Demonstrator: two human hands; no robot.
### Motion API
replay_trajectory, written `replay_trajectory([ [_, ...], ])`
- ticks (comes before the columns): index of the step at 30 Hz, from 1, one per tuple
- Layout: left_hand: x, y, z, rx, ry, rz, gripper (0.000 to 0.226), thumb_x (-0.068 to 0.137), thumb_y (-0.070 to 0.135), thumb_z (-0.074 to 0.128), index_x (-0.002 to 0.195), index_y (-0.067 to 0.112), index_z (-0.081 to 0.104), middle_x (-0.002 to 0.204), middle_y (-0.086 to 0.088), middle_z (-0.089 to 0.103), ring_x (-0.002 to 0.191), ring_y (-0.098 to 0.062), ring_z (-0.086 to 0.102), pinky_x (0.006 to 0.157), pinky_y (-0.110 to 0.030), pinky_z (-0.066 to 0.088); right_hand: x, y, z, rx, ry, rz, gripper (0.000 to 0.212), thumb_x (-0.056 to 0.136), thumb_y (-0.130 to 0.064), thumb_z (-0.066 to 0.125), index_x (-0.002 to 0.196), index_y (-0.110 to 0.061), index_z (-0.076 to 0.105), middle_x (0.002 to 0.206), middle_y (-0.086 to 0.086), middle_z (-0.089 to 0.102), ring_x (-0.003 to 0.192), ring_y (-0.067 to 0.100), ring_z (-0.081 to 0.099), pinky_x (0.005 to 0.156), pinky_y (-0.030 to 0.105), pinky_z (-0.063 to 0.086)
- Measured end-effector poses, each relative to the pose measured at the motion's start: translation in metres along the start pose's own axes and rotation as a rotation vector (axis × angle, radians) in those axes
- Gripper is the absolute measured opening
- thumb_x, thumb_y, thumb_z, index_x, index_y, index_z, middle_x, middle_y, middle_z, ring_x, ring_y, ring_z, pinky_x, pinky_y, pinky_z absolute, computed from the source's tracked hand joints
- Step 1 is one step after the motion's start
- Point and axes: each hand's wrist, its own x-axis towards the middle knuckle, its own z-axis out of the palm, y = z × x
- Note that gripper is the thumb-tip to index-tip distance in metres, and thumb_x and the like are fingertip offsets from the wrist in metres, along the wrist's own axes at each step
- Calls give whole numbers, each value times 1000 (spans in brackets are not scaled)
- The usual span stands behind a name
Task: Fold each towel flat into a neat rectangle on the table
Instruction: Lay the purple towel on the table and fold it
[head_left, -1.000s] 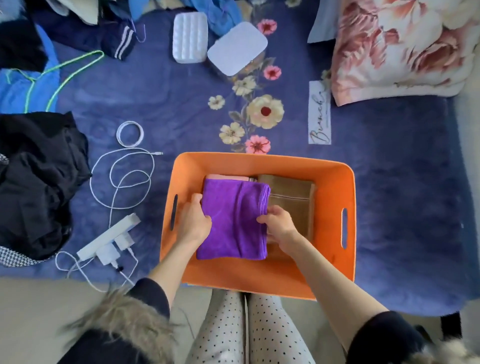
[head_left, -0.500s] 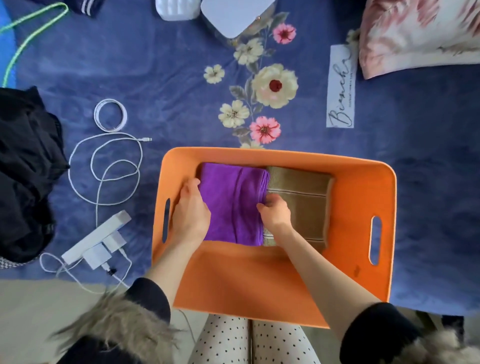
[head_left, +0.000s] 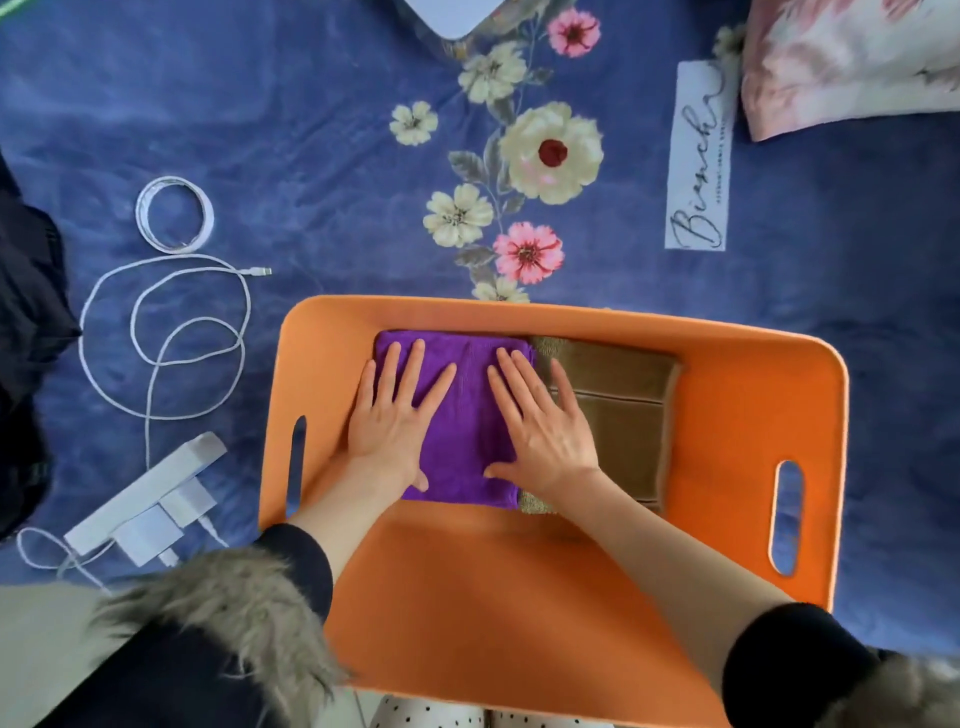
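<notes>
Hands, left hand (head_left: 392, 421) and right hand (head_left: 545, 426), apparently flat, fingers spread, on purple towel (head_left: 467, 415).

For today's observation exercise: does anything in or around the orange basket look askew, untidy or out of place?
Little stands out. The purple towel lies folded and square in the orange basket, under the flat left hand and right hand. It overlaps the brown towel beside it. Loose white cables sprawl on the blue blanket.
</notes>
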Motion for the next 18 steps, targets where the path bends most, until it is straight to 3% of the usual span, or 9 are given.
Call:
replay_trajectory([
  [4, 11, -1, 13, -53, 4, 17, 151, 51, 63, 78, 118, 25, -53, 130, -13, -53, 137, -39, -28, 113, -46, -11, 16, 4, 18, -1, -5, 10, 118, 74, -71, 53, 143, -14, -23, 153, 4, -26, 138, 15, -28, 106, 45, -28],
  [10, 9, 0, 5, -66, -41, 40, 145, 55, 58, 79, 129, 25, -41, 146, -18, -37, 136, -40, -29, 114, -47, -8, 16, 2, 16, -71, -36, -4, 116, 75, -74, 46, 141, -11, -26, 154, 7, -24, 141, 19, -24, 107, 50, -24],
  [14, -4, -4, -19, -159, -146, 70, 123, 70, 46, 75, 145, 26, -20, 151, -14, -31, 139, -36, -25, 116, -44, -1, 7, -2, -11, 10, -103, -17, 97, 83, -64, 47, 149, -13, -3, 158, 8, -11, 145, 19, -13, 112, 50, -13],
  [18, -29, -5, -52, -328, -136, 81, 88, 86, 39, 61, 150, 21, 4, 157, -9, -10, 145, -28, -9, 118, -41, 7, -19, 1, -50, 143, -128, 35, 73, 90, -48, 49, 148, -19, 16, 157, 8, 9, 145, 24, 6, 116, 48, 10],
])
